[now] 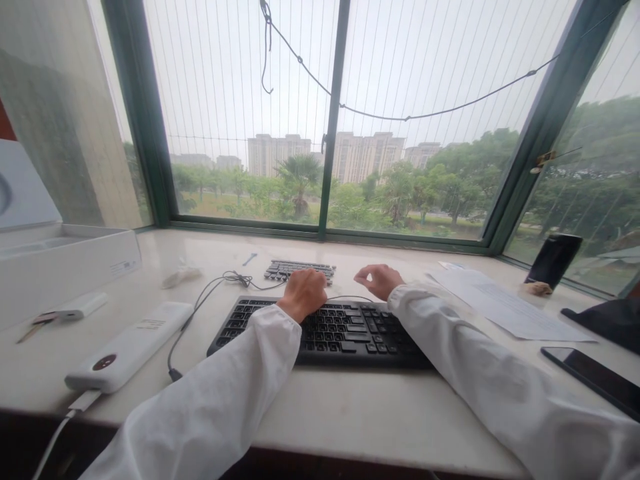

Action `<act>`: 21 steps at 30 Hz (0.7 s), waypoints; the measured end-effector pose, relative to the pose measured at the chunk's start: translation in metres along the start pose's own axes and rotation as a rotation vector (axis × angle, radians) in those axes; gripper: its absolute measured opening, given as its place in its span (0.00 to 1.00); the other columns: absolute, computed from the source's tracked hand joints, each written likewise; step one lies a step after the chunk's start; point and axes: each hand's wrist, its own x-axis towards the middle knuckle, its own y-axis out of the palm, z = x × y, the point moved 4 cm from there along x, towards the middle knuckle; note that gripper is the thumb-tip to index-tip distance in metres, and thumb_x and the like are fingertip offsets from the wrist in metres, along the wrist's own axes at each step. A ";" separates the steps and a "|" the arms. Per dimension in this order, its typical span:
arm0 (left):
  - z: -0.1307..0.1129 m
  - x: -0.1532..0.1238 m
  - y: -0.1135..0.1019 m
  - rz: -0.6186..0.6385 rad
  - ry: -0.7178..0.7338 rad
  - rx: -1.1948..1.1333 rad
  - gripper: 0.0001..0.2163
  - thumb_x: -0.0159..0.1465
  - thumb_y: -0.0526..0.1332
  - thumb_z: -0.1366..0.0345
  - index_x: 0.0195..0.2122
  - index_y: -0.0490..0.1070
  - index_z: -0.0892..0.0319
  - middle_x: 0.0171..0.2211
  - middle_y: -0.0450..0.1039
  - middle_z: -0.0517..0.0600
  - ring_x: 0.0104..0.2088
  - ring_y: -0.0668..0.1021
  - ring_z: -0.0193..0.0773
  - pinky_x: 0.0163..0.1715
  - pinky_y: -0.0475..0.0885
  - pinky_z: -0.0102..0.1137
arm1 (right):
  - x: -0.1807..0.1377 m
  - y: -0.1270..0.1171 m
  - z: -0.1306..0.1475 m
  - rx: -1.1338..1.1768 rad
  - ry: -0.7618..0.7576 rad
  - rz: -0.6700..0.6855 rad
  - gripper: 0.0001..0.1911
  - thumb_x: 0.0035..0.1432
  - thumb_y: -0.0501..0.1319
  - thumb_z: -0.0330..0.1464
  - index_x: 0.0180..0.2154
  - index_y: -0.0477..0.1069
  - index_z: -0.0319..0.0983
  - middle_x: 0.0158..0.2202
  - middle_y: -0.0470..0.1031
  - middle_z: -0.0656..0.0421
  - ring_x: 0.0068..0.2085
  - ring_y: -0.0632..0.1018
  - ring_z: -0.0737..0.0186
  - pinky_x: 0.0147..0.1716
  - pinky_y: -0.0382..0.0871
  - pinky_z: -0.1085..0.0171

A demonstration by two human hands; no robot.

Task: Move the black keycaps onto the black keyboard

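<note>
A black keyboard lies on the white sill, and many of its key positions look like bare square sockets. Behind it, dark keycaps are laid out in rows. My left hand is over the keyboard's back edge, beside the near right end of those rows. Its fingers are curled, with the fingertips hidden behind the hand. To the right, my right hand is raised just behind the keyboard, thumb and forefinger brought together in a pinch. Anything between them is too small to make out.
A white power bank with a cable lies left. Beyond are a small white device, a white box and a plastic bag. Papers, a phone and a dark upright object occupy the right.
</note>
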 end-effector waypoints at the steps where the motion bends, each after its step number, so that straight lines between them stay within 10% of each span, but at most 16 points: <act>1: 0.001 0.000 -0.001 -0.005 0.001 0.000 0.12 0.57 0.54 0.72 0.31 0.78 0.62 0.29 0.77 0.58 0.34 0.80 0.45 0.34 0.73 0.35 | 0.013 0.005 0.000 -0.008 0.013 0.051 0.14 0.59 0.56 0.43 0.40 0.78 0.48 0.42 0.79 0.61 0.42 0.76 0.61 0.42 0.66 0.63; 10: 0.006 0.001 -0.001 -0.024 0.007 -0.015 0.12 0.56 0.54 0.73 0.34 0.78 0.62 0.29 0.77 0.58 0.35 0.80 0.46 0.34 0.73 0.35 | 0.123 0.051 -0.005 -0.093 0.078 0.170 0.18 0.54 0.62 0.41 0.46 0.75 0.44 0.43 0.78 0.57 0.44 0.76 0.61 0.42 0.67 0.65; 21: 0.004 0.001 -0.001 -0.033 0.018 -0.021 0.12 0.56 0.54 0.72 0.34 0.78 0.62 0.29 0.77 0.58 0.36 0.80 0.46 0.35 0.73 0.35 | 0.126 0.047 0.002 -0.181 0.068 0.150 0.10 0.53 0.63 0.38 0.37 0.79 0.44 0.42 0.78 0.55 0.42 0.76 0.59 0.40 0.66 0.64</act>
